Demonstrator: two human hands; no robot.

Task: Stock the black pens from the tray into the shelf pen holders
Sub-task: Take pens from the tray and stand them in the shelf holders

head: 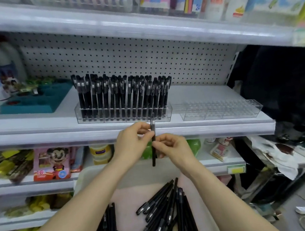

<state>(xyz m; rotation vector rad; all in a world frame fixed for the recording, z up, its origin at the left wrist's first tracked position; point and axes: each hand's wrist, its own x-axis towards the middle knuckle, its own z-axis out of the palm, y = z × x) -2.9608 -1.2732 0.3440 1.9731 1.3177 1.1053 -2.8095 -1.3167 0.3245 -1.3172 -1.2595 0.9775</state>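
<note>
Grip was shared: my left hand pinched the black pen near its upper end, and my right hand pinched it around the middle, the fingers of both curled onto the barrel. The pen stood almost upright, its long axis leaning slightly to the right at the top. Its lower end hung free above the tray, where the loose pens lay heaped close to my body.

The pen's upper end sat just in front of the shelf edge, right below the front wall of the filled pen holder and toward that holder's right-hand end. So the target lay up and away from my hands, and the pen was lined up roughly with the pens standing there. I judged that it needed lifting over the front wall and lowering into a slot. Whether that rack had a free slot I could not tell; it looked packed. The empty pen holder stood just beside it to the right, nearer my right hand, which I judged the better hand to carry the pen there alone.
</note>
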